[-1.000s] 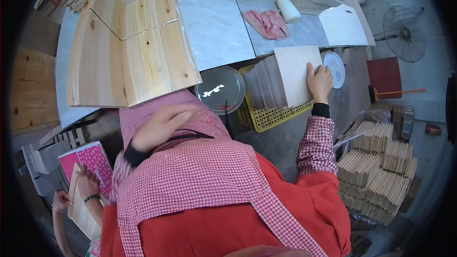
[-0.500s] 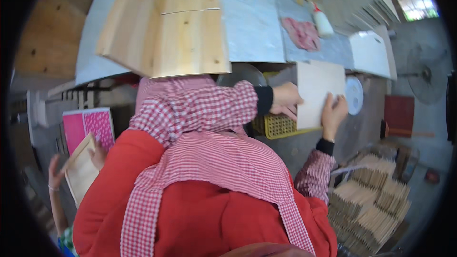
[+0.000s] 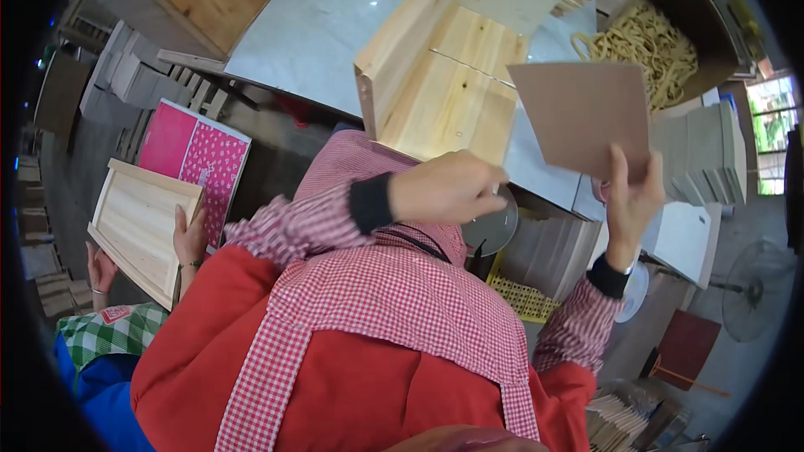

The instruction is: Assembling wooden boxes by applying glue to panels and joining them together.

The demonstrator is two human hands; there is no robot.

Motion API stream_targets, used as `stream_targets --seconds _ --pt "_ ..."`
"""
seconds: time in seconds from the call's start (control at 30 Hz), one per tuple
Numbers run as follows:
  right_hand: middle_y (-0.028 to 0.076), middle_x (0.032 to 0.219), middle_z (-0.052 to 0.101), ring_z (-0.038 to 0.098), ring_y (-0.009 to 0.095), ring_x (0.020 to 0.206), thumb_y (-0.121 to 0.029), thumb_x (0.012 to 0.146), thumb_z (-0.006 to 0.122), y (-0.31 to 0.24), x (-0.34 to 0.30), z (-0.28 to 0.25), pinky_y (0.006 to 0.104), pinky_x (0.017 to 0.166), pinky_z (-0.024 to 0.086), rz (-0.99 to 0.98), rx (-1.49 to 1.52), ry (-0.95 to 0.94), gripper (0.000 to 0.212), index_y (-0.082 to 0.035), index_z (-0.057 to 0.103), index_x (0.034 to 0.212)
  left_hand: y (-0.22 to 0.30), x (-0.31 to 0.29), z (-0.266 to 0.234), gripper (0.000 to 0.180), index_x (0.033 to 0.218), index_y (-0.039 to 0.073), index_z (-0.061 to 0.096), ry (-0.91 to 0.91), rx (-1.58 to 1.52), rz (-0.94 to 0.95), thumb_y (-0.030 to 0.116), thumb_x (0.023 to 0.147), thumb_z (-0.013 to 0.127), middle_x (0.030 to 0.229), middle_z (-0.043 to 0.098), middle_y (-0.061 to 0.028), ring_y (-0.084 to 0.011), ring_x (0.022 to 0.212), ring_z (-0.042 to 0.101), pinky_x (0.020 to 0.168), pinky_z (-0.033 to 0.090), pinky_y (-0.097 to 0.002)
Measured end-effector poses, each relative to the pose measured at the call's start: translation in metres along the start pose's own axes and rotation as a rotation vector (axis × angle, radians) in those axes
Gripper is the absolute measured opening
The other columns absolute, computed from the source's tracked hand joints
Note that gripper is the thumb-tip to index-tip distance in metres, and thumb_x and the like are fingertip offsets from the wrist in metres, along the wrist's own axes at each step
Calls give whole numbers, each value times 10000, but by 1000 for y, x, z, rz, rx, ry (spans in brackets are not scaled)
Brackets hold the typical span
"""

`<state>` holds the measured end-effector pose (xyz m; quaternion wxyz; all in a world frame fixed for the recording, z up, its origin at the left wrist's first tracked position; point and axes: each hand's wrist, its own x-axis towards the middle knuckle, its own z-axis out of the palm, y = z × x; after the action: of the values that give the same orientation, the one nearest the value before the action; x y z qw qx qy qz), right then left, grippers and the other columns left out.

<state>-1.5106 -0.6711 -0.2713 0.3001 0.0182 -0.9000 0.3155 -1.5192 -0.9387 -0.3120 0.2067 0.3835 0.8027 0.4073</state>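
My right hand [image 3: 632, 205] grips the lower right corner of a thin brown board [image 3: 586, 113], holding it tilted above the right part of the table. My left hand [image 3: 448, 188], a little blurred, is at the near edge of the table with its fingers curled together. It is apart from the board, and nothing shows in it. Just beyond it lies a pale wooden box-like piece [image 3: 456, 109] made of joined planks, with a raised side wall on its left. The board covers part of that piece's right edge.
Tan strips fill a cardboard box [image 3: 699, 33] at the far right, near stacked panels [image 3: 699, 151]. Below the table stands a yellow basket [image 3: 523, 297]. To my left, another person's hands hold a wooden tray-like frame [image 3: 146, 226] beside a pink patterned panel [image 3: 197, 155]. A fan [image 3: 754, 289] stands right.
The board has gone up and over the table in my right hand, its brown face now showing. My left hand has let go of it and moved left. The view has turned.
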Motion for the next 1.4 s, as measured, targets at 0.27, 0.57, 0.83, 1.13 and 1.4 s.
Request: stream_targets --seconds 0.27,0.57,0.83,1.13,1.4 --pt "133 787 606 597 302 713 -221 811 718 -11 89 102 384 646 453 -539 -296 -98 260 -36 569 916 3 -70 -126 376 1195 -25 579 917 -184 207 153 876 664 1127 635 -134 -197 1036 609 874 487 -299" --pt "111 766 605 592 314 720 -237 782 712 -18 103 135 412 633 423 -613 -342 -224 255 -70 535 858 -45 -58 -127 793 1446 -12 292 605 -570 -131 425 887 647 1415 370 -284 -323 1264 458 1037 379 -389" --pt "133 771 615 602 345 729 -247 787 706 -11 118 144 439 618 460 -557 -351 -280 273 -55 540 885 -39 -48 -134 798 1457 -1 281 414 -624 -120 364 868 676 1313 497 -215 -240 1154 527 910 462 -325" --pt "141 763 632 616 352 718 -250 773 710 -16 116 140 441 614 474 -524 -319 -265 265 -64 553 880 -40 -51 -131 758 1462 24 288 459 -613 -132 305 869 670 1252 542 -158 -191 1074 556 781 496 -271" --pt "146 763 626 613 360 723 -248 773 704 -13 120 154 447 609 475 -585 -301 -252 263 -72 544 886 -45 -48 -131 728 1464 25 281 440 -679 -160 255 880 650 1218 552 -144 -169 1059 554 788 494 -275"
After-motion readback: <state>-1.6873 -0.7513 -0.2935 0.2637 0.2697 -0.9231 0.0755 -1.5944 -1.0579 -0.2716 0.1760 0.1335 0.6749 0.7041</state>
